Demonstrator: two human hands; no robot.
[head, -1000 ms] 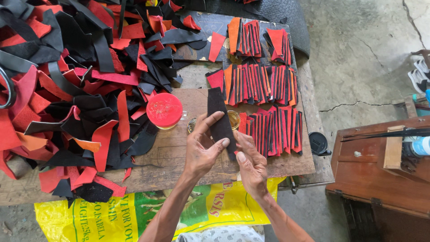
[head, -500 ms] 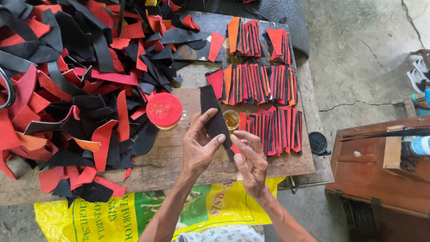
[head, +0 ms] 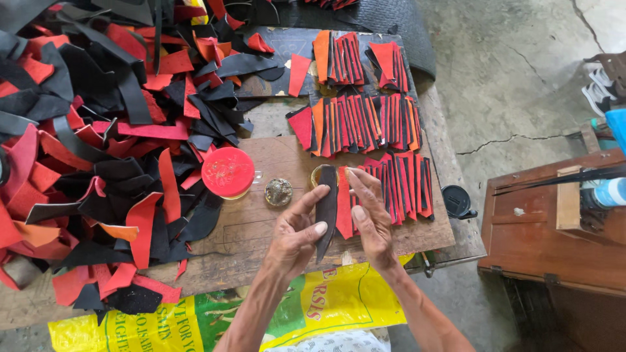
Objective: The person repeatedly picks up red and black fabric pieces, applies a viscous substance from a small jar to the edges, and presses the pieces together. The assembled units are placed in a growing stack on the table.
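Between the two hands, a black strip [head: 327,208] is standing on edge over the tabletop [head: 261,228]; the left hand [head: 297,231] is pinching it while the right hand [head: 372,218] is pressing flat against it, seemingly folding it, beside the red-and-black stacks [head: 398,186].

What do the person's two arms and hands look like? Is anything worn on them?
Both forearms are bare, with no sleeves in view. The left hand and the right hand wear no gloves, and no rings, watch or bracelet show. The fingers look lean, with short nails.
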